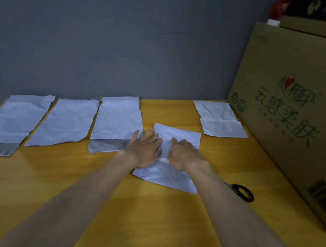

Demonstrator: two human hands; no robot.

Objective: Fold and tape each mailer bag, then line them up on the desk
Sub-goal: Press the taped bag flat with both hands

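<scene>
**Both hands press a folded mailer flat**

Seen from above, the left hand (145,148) and right hand (184,155) lie palm down, side by side, fingers straight, holding nothing. They press on a folded mailer (169,175) in the middle of the bench (107,208). A pale strip of tape (164,160) shows between the wrists, across the fold.

To do this step well, the palms likely need to rub outward along the tape so it sticks without wrinkles, keeping the fold square.

The mailers are thin, crinkled, pale plastic sheets. A finished one (220,119), folded with a tape band, lies at the back right. Three unfolded mailers (65,121) lie in a row to the left; two show a grey flap. Black scissors (242,192) lie just beside the right forearm. A printed cardboard box (292,121) stands at the right on the smooth yellow wood.
</scene>
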